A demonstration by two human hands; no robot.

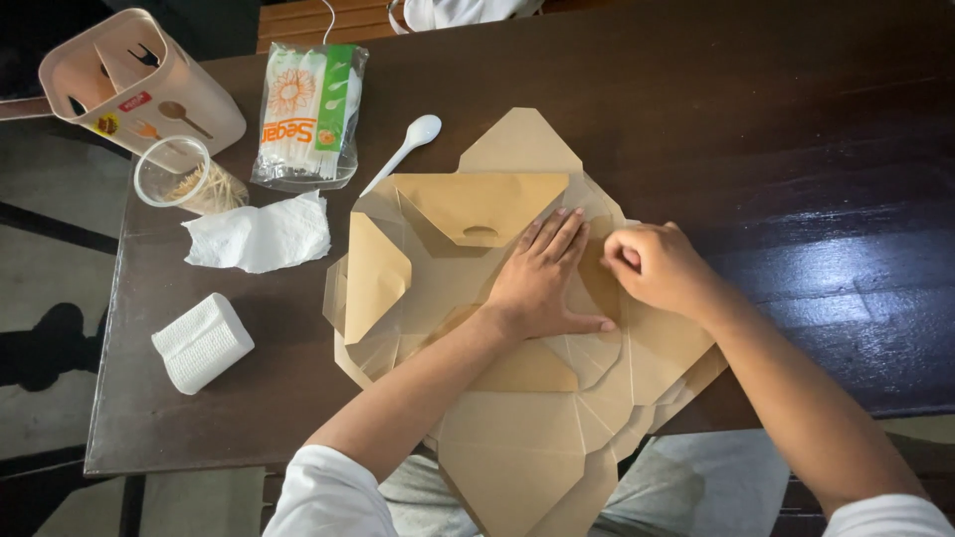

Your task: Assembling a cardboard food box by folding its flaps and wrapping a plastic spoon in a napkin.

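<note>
A flattened kraft-paper food box (477,209) is pressed onto the tabletop (776,129) by the left hand (542,278), fingers released; a side flap (602,283) is pinched by the right hand (657,267).

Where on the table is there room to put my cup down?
The widest bare patch is the dark table to the right of the brown paper box sheets. The left side is crowded: cutlery holder, spoon packet, toothpick jar, tissues, white spoon.
</note>
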